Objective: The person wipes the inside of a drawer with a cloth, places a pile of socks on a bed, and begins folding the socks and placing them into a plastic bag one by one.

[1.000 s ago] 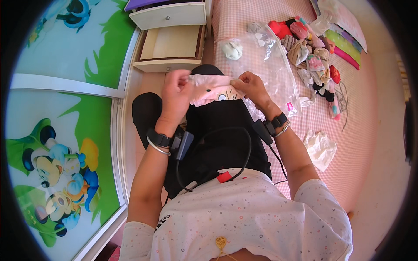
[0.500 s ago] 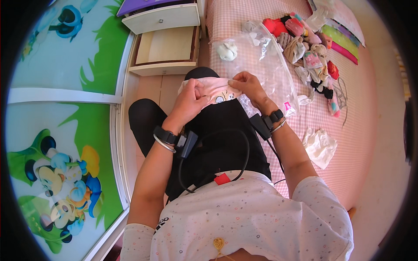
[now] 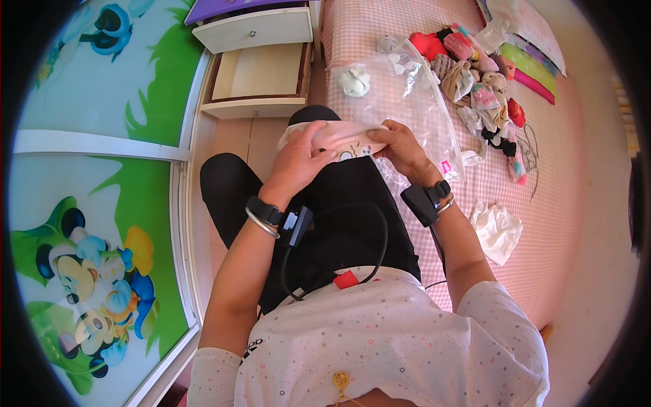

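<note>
A small pale pink cloth garment [image 3: 347, 138] with a cartoon print along its near edge is stretched between my hands over my dark-trousered knee; its exact kind cannot be made out. At its left end my left hand [image 3: 297, 163] grips the cloth, fingers curled over and partly behind it. My right hand [image 3: 407, 150] pinches the right end between thumb and fingers. Just beyond the cloth, on the bed, rests a balled-up whitish cloth bundle [image 3: 354, 82]. Under and beside my right hand spreads a clear plastic bag [image 3: 428, 115].
On the pink checked bed [image 3: 556, 190] lies a heap of rolled socks [image 3: 485, 95]. A crumpled white cloth [image 3: 497, 232] lies nearer me. Pulled-out drawers [image 3: 261, 71] stand ahead on the left, beside a cartoon-printed sliding door [image 3: 152, 237]. Cables run from my wrist devices [image 3: 293, 227].
My right hand has shifted right and slightly nearer me, drawing its end of the pink cloth along. My left hand stays nearly in place, its grip slightly changed.
</note>
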`<state>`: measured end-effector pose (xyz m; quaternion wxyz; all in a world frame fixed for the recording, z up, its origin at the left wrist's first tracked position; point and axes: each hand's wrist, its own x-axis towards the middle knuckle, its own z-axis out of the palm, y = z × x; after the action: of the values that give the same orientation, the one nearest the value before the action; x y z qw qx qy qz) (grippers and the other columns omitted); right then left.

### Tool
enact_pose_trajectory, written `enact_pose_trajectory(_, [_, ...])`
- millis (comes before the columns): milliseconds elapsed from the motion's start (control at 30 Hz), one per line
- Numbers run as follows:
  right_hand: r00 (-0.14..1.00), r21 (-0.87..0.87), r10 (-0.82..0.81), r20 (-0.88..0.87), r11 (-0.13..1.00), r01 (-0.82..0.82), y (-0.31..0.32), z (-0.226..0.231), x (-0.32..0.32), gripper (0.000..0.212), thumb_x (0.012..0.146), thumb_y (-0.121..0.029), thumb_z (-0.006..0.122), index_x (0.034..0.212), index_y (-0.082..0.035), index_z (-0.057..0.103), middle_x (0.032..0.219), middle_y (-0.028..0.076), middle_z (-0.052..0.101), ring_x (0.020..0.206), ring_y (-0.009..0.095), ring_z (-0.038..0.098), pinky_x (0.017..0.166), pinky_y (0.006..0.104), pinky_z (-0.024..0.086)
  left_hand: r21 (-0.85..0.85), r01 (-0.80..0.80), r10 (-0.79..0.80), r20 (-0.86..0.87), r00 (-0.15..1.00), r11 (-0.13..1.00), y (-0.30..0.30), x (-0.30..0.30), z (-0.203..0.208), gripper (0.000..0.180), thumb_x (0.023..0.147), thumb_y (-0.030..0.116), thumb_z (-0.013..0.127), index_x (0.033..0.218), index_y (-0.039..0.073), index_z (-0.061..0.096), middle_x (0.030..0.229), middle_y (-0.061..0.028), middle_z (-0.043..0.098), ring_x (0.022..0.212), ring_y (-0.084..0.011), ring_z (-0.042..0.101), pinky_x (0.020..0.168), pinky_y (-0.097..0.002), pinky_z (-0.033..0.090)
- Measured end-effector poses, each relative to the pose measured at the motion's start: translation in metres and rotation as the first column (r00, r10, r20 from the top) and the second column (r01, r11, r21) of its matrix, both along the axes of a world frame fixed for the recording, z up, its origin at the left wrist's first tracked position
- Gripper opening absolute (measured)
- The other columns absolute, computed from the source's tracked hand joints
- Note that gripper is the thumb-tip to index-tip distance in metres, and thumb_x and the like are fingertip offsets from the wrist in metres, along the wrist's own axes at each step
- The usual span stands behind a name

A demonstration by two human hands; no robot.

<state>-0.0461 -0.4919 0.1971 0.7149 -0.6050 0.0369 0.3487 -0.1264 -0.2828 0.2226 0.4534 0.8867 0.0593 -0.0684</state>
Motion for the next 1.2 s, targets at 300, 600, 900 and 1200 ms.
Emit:
enact_pose_trajectory(300, [0.994, 0.11, -0.104, 0.016, 0.989, 0.101, -0.014, 0.032, 0.002, 0.015, 0.076, -0.006, 0.062, 0.076, -0.007, 0.047, 0.069, 0.005, 0.055, 0.057, 0.014, 0.054, 0.05, 0.0259, 0.046, 0.085, 0.097, -0.106, 0.111, 0.988, 0.992, -0.019, -0.007, 0.013, 0.051, 0.077, 0.022, 0.066, 0.121, 0.005, 0.048, 0.096, -0.0146, 0.058, 0.078, -0.0232, 0.059, 0.068, -0.0319, 0.046])
enact_pose_trajectory(600, [0.977, -0.221, -0.106, 0.186, 0.964, 0.146, -0.026, 0.01, -0.001, 0.018, 0.07, -0.006, 0.063, 0.075, -0.005, 0.046, 0.064, 0.005, 0.052, 0.049, 0.013, 0.05, 0.043, 0.0261, 0.041, 0.109, 0.248, -0.266, 0.213, 0.94, 0.963, -0.025, -0.004, 0.009, 0.037, 0.081, 0.02, 0.06, 0.117, 0.013, 0.054, 0.098, -0.0127, 0.058, 0.08, -0.0277, 0.058, 0.069, -0.035, 0.047])
enact_pose_trajectory(900, [0.838, -0.527, 0.237, 0.491, 0.847, 0.069, 0.027, 0.043, -0.014, 0.022, 0.069, -0.016, 0.065, 0.073, -0.001, 0.049, 0.063, 0.008, 0.053, 0.058, 0.013, 0.05, 0.053, 0.0285, 0.044, 0.465, 0.286, -0.358, 0.074, 0.931, 0.838, -0.04, -0.014, 0.013, 0.03, 0.082, 0.021, 0.056, 0.112, 0.021, 0.058, 0.09, -0.0117, 0.05, 0.082, -0.0282, 0.056, 0.065, -0.0367, 0.047])
enact_pose_trajectory(1200, [0.951, -0.29, 0.208, 0.227, 0.947, -0.138, 0.039, 0.044, -0.023, 0.018, 0.083, -0.017, 0.059, 0.086, 0.0, 0.053, 0.069, 0.004, 0.057, 0.056, 0.009, 0.055, 0.048, 0.0216, 0.043, -0.191, 0.01, 0.033, 0.223, 0.974, 0.982, 0.017, -0.021, -0.005, 0.02, 0.082, 0.011, 0.061, 0.1, 0.001, 0.056, 0.083, -0.0037, 0.059, 0.075, -0.0105, 0.054, 0.069, -0.024, 0.045])
